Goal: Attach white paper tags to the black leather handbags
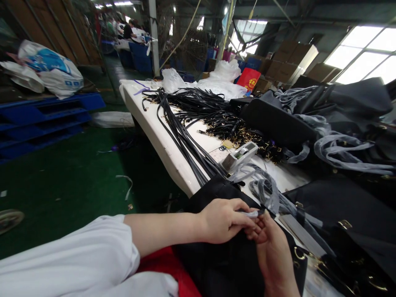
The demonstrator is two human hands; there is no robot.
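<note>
My left hand (221, 220) reaches in from the left, its fingers closed on the end of a clear plastic strip (252, 214). Against its fingertips is my right hand (274, 243), pinching a small dark strap end (262, 211) beside the strip. Both hands are over a black bag (216, 264) that lies across the lap and the table edge. Loops of clear plastic wrap (266, 185) lie just beyond the hands. What sits between the touching fingertips is partly hidden.
Black straps with gold buckles (198, 103) cover part of the white table (148, 119). A white tape dispenser (239, 156) stands ahead. More black bags (278, 119) are piled at right. Blue pallets (46, 119) stand at left; people (128, 29) are far behind.
</note>
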